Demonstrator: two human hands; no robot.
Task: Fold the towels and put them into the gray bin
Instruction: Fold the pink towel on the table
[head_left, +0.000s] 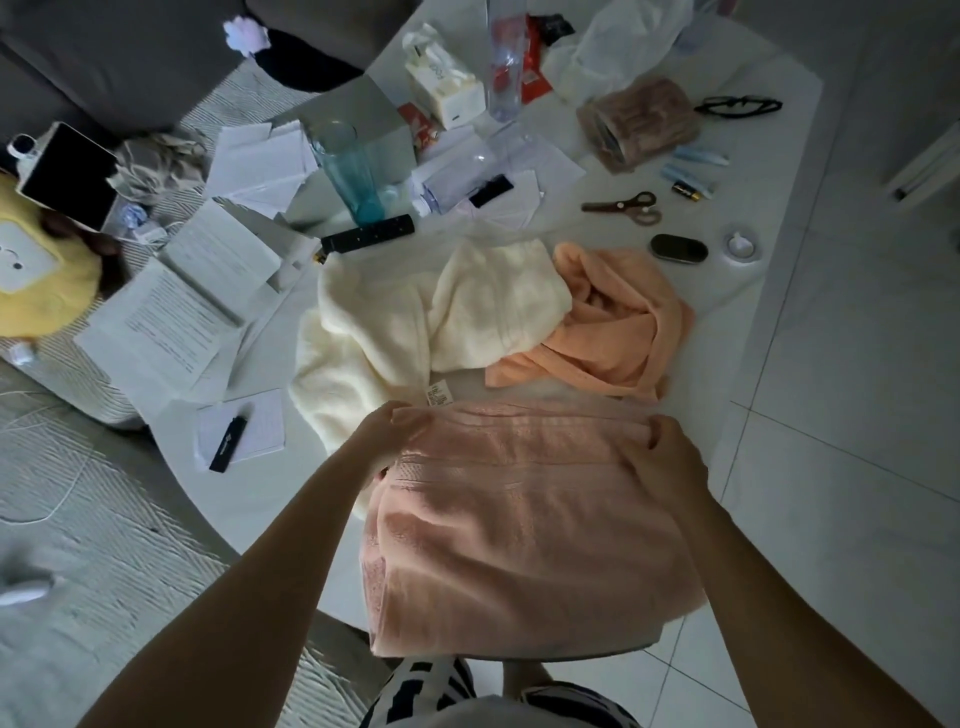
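Seen from the head camera, looking down, a person stands at the near edge of a white tabletop (769, 291) with both bare arms reaching forward. Spread in front of them is a pale pink terry towel (524, 525), lying flat and folded over, its near edge hanging off the table toward the person. The left hand (387, 434) pinches the towel's far left corner, fingers curled round the cloth. The right hand (670, 460) grasps the far right corner the same way, thumb and fingers closed on the fabric. A small white care label (439, 392) sticks out just beyond the left corner.

Behind the pink towel lie two unfolded towels. A cream fluffy towel (415, 317) sits crumpled to the left, its lower part touching the pink towel. An orange towel (613, 322) is bunched just to its right, overlapping the cream one's edge.

Farther back the table is cluttered: a black remote control (368, 234), a tall blue-tinted drinking glass (345, 166), a white tissue box (441, 83), brown-handled scissors (626, 207), black-framed eyeglasses (737, 106), a clear jar lying on its side (639, 124), and loose white printed papers (171, 322) spilling off the left side. A small notepad with a black pen-like object (239, 431) lies left of the hands. No gray bin can be made out in this view.
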